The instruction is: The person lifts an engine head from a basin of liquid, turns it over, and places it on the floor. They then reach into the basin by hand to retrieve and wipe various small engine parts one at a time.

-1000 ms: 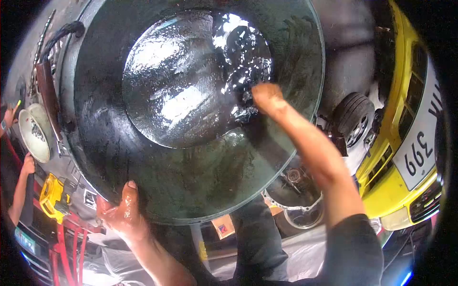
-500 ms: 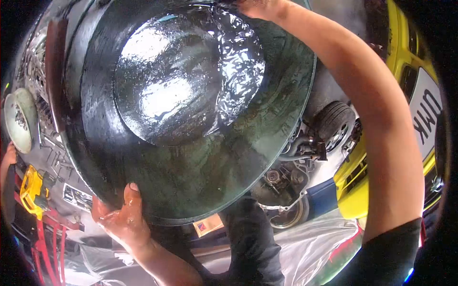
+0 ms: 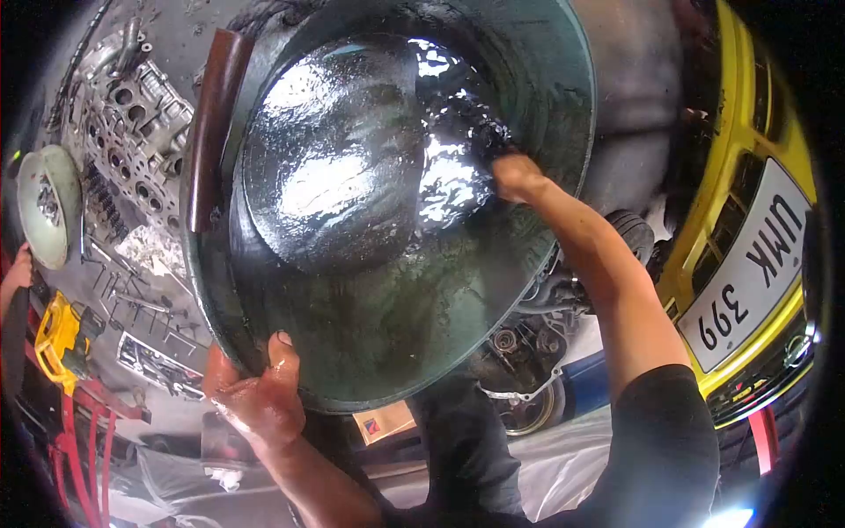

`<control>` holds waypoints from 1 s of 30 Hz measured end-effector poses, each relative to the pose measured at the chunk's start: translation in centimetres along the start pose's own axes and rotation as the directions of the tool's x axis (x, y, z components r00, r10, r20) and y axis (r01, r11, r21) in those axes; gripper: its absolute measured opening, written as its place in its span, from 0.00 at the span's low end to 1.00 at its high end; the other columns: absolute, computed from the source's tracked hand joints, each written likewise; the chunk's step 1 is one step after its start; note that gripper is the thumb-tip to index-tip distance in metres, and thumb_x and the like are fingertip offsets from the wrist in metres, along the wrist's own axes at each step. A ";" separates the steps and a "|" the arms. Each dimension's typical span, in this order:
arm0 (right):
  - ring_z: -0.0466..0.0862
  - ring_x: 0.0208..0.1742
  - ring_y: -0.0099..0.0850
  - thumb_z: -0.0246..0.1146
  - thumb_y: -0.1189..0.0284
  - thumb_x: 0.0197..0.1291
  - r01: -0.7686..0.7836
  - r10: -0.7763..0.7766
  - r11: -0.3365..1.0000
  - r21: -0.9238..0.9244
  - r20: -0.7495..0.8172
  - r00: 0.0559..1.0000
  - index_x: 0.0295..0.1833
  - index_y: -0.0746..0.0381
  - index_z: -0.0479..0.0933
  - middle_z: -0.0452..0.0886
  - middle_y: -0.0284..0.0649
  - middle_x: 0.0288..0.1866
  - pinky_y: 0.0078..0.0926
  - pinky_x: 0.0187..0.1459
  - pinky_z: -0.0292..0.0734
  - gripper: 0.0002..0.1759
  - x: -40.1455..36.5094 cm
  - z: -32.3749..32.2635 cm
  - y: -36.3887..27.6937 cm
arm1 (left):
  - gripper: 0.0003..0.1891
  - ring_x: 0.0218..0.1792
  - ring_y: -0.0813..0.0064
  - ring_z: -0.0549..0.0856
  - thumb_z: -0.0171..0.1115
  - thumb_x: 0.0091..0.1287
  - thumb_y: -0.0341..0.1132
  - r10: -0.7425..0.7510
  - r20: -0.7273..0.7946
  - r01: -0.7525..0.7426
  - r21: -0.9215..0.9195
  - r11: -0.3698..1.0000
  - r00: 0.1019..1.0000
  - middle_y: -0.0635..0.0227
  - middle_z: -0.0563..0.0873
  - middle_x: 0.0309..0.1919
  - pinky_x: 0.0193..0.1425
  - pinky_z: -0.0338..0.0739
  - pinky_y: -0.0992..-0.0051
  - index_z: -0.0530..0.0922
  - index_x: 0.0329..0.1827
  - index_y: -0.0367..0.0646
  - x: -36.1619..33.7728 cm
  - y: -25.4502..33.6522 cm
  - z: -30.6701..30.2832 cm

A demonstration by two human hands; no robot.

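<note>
A large, dark green round basin (image 3: 378, 343) fills the middle of the view, tilted, with a brown handle (image 3: 217, 132) on its left side. Shiny dark liquid (image 3: 453, 180) pools to the right across its wet bottom. My left hand (image 3: 260, 392) is closed round the near left rim, thumb over the inside. Inside the basin, my right hand (image 3: 518, 176) reaches to the pool's right edge. Its fingers merge with the dark liquid, and I cannot tell what, if anything, they hold.
At left lie a metal cylinder head (image 3: 141, 158), loose hand tools (image 3: 132, 295) and a pale bowl (image 3: 44, 211) with another person's hand (image 3: 18, 275) at its rim. A gearbox housing (image 3: 519, 352) sits near my legs. A yellow car (image 3: 704, 220) stands at right.
My right hand has come from the basin's far rim down into the liquid. The basin has shifted right, still gripped by my left hand, uncovering more of the cylinder head.
</note>
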State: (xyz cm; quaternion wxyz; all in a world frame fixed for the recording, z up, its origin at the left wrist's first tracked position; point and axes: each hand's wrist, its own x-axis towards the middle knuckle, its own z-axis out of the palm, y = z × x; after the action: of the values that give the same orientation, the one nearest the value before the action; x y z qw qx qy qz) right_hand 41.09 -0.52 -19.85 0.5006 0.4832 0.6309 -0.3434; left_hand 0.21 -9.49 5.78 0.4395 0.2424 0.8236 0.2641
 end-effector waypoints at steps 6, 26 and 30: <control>0.79 0.61 0.48 0.47 0.69 0.67 0.129 -0.207 0.978 -0.163 -0.717 0.665 0.62 0.60 0.76 0.78 0.51 0.63 0.40 0.67 0.71 0.22 10.1 -0.9 -0.8 | 0.14 0.38 0.77 0.80 0.67 0.59 0.24 0.048 0.049 -0.051 0.048 0.998 0.998 0.66 0.86 0.37 0.48 0.75 0.75 0.81 0.48 0.32 0.3 0.0 -0.3; 0.53 0.82 0.36 0.46 0.57 0.69 0.131 -0.438 0.693 -0.709 -0.271 0.857 0.70 0.62 0.70 0.63 0.46 0.77 0.46 0.81 0.36 0.30 0.2 -0.2 10.3 | 0.15 0.35 0.77 0.80 0.65 0.52 0.21 -0.027 -0.057 0.034 0.123 0.992 0.998 0.67 0.85 0.35 0.42 0.75 0.76 0.81 0.45 0.32 0.5 -1.3 -0.4; 0.47 0.83 0.43 0.40 0.40 0.69 0.081 -0.109 0.936 -0.344 -0.062 0.992 0.71 0.66 0.68 0.57 0.51 0.80 0.43 0.81 0.29 0.43 -3.8 8.1 -1.8 | 0.18 0.38 0.73 0.81 0.66 0.52 0.22 -0.072 -0.100 0.062 -0.099 0.993 0.992 0.61 0.85 0.39 0.45 0.77 0.73 0.80 0.48 0.29 0.6 -0.9 0.3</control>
State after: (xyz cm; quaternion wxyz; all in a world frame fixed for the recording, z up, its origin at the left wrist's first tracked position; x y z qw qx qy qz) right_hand 41.88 -9.45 -18.41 0.5336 0.3717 0.7229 -0.2333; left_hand 0.03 -9.65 4.67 0.4162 0.1792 0.8392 0.3006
